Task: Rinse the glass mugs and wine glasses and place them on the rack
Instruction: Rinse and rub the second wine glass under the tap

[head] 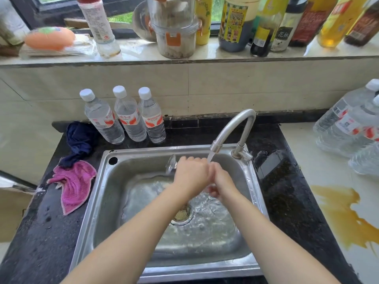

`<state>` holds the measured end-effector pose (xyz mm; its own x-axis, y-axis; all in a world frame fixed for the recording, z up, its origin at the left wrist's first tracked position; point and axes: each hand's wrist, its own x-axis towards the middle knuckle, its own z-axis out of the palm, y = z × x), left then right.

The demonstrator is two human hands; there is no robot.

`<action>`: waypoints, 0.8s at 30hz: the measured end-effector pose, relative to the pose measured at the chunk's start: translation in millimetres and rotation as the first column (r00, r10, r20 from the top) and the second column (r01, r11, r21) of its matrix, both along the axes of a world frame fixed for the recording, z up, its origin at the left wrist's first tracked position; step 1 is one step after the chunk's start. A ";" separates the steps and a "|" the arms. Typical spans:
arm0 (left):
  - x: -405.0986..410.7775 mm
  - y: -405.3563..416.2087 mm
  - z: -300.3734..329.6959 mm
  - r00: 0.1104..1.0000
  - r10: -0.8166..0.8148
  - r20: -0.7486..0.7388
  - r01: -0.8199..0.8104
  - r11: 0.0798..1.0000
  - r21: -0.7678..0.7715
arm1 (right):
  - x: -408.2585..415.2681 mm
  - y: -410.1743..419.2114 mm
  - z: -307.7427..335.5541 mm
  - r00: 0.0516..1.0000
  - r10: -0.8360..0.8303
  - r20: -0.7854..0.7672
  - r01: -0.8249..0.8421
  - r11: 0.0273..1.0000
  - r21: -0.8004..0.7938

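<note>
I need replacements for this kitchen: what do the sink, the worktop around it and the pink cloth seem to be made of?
Sink: apparently stainless steel, brushed grey with soft reflections. Worktop: looks like polished black stone, speckled and glossy where wet, possibly granite. Pink cloth: soft, fuzzy fabric, likely microfibre or terry, lying crumpled.

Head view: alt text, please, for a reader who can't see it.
Two hands, left hand and right hand, hold a clear glass under the running faucet over a steel sink. Three water bottles stand behind.

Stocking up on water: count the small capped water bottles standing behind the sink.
3, in a row against the tiled wall behind the sink's left corner: left bottle, middle bottle, right bottle. Larger jugs at right are not counted.
</note>
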<state>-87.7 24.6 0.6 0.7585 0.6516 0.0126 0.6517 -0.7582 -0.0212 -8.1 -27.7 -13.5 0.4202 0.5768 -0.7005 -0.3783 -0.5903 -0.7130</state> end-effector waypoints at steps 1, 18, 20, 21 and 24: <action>0.4 -2.4 -4.5 0.994 -0.056 0.090 0.045 0.992 0.115 | -3.0 -1.3 -0.3 0.975 -0.101 -0.197 0.101 0.995 -0.009; 22.9 -1.1 10.5 0.142 0.990 0.025 0.121 0.008 -0.993 | -23.9 -20.1 -8.7 0.898 -0.171 0.406 0.007 0.927 0.374; 28.4 -9.6 12.5 0.193 0.974 0.118 0.099 0.100 -0.990 | -19.4 -21.8 -8.4 0.932 -0.217 0.291 0.104 0.927 0.360; 29.8 -12.9 12.9 0.238 0.957 0.166 0.081 0.151 -0.985 | -13.8 -23.1 -3.0 0.972 -0.227 0.058 0.201 0.935 0.290; 28.5 -7.8 12.8 0.390 0.907 0.158 0.178 0.094 -0.980 | 8.1 -39.4 5.0 0.862 -0.075 -0.502 0.093 0.996 0.012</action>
<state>-59.2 16.8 13.5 0.4006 0.7544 -0.5200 0.1382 0.5113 0.8482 0.0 -67.2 -8.5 0.0665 0.5827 -0.8100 -0.7365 -0.5190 -0.4339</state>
